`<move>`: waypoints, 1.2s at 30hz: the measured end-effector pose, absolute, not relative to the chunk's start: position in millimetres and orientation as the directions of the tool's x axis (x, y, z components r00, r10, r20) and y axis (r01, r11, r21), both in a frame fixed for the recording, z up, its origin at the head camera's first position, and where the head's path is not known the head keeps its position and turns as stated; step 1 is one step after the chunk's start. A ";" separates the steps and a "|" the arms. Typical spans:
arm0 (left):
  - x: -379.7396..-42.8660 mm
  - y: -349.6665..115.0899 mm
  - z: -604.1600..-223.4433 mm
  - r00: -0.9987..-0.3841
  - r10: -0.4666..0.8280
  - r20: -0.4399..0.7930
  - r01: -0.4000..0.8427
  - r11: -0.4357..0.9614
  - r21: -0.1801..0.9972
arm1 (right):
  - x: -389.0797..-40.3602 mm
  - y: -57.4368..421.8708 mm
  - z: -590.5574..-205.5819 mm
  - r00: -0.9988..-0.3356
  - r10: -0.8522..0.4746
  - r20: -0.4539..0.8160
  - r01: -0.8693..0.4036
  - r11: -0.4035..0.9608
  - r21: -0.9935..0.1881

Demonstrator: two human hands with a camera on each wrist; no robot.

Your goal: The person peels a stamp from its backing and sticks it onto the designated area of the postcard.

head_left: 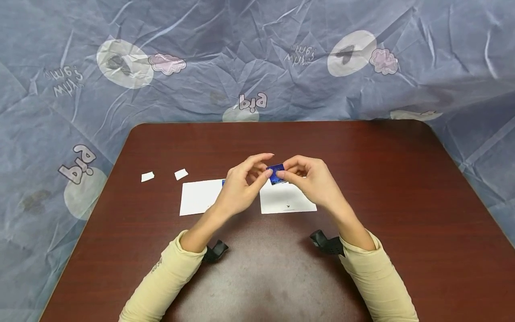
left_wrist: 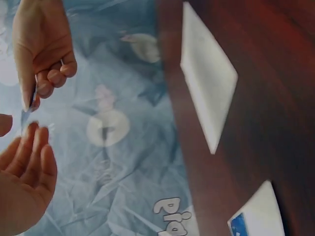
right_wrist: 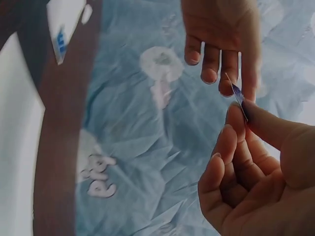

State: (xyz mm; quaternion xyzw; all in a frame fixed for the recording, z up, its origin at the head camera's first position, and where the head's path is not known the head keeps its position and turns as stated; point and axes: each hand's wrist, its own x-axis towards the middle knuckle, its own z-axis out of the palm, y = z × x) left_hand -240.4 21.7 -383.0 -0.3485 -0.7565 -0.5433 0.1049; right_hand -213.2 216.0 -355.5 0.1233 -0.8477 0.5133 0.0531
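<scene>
A small, thin blue square piece [head_left: 275,180], like a sticker or card, is held up between both hands above the table. The right hand [head_left: 315,181] pinches its right side between thumb and index finger, and its other fingers are curled in. At its left corner, the thumb and fingers of the left hand [head_left: 241,185] meet the piece, with the index finger raised. Seen edge-on in the right wrist view, the blue piece [right_wrist: 238,96] has a pale edge. Below the hands lie two white cards [head_left: 201,197], the right white card [head_left: 287,201] bearing a tiny dark mark.
Two small white paper scraps [head_left: 181,174] lie at the left of the brown table [head_left: 382,188]. A blue patch [head_left: 223,182] shows at the left card's upper right, partly behind the left hand. Black wrist straps [head_left: 327,243] hang near the sleeves. A printed blue-grey cloth [head_left: 257,53] hangs behind.
</scene>
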 end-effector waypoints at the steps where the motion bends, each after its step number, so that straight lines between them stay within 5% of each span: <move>1: -241.2 22.2 -385.0 -0.733 0.433 0.525 0.644 0.191 0.741 | -214.7 218.9 -358.0 -0.967 -0.142 0.213 -0.255 0.455 -0.853; 9: -241.6 21.3 -413.4 -0.696 0.691 0.194 0.665 0.519 0.537 | -234.7 252.9 -387.1 -0.996 -0.005 0.085 -0.072 0.587 -0.806; 21: -238.1 24.3 -447.4 -0.577 0.781 -0.240 0.698 0.624 0.351 | -255.8 290.6 -427.0 -0.943 0.080 -0.322 0.305 0.595 -0.744; 36: -231.4 27.2 -449.0 -0.594 0.735 -0.327 0.694 0.674 0.255 | -260.6 287.7 -432.8 -0.922 0.082 -0.379 0.344 0.626 -0.700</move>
